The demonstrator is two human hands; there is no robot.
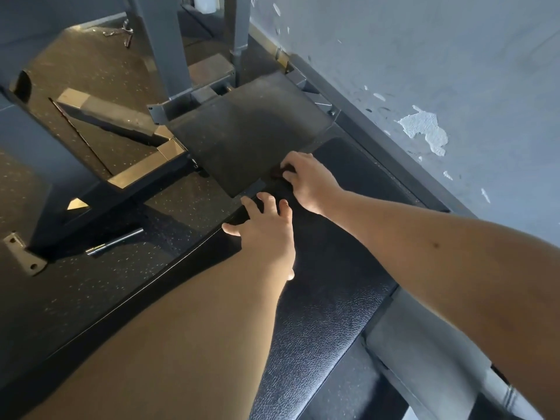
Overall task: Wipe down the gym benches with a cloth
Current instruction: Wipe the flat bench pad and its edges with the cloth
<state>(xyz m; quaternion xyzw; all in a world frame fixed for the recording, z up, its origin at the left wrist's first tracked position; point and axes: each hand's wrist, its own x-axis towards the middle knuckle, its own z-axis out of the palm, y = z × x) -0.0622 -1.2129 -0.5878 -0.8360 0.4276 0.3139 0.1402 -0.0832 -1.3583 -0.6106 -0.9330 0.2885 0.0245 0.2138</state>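
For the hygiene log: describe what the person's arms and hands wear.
The left forearm and right forearm are bare to the frame edge; no sleeves show. The left hand and right hand wear no gloves; no rings, watch or wristband are visible. One small dark spot marks the right forearm.

Both bare forearms are stretched forward and angled toward each other. The left hand (266, 231) is held palm down, with its fingers (253, 204) spread and the thumb set out to the left. The right hand (310, 180) is placed just beyond it, fingers curled, with a dark cloth (280, 171) pinched under the fingertips.
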